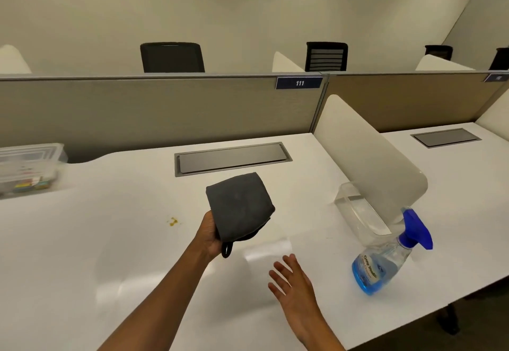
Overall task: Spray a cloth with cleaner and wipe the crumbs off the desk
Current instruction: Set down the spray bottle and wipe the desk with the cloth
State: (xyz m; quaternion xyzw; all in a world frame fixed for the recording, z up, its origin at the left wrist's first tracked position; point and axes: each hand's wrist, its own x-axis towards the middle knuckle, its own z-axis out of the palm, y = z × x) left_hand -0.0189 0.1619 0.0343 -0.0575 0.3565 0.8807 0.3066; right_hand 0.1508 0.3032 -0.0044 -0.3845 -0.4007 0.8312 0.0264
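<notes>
My left hand (210, 236) grips a folded dark grey cloth (239, 206) and holds it up above the middle of the white desk (110, 254). My right hand (294, 286) hovers open, palm up and fingers spread, below and right of the cloth, holding nothing. A spray bottle (385, 262) with blue liquid and a blue trigger head stands on the desk to the right of that hand, apart from it. A small patch of yellow-brown crumbs (173, 221) lies on the desk left of the cloth.
A white divider panel (366, 155) on a clear base (355, 213) stands just behind the bottle. A grey cable hatch (232, 158) sits at the back of the desk. A clear plastic box (29, 169) rests at far left. A partition wall (154, 108) backs the desk.
</notes>
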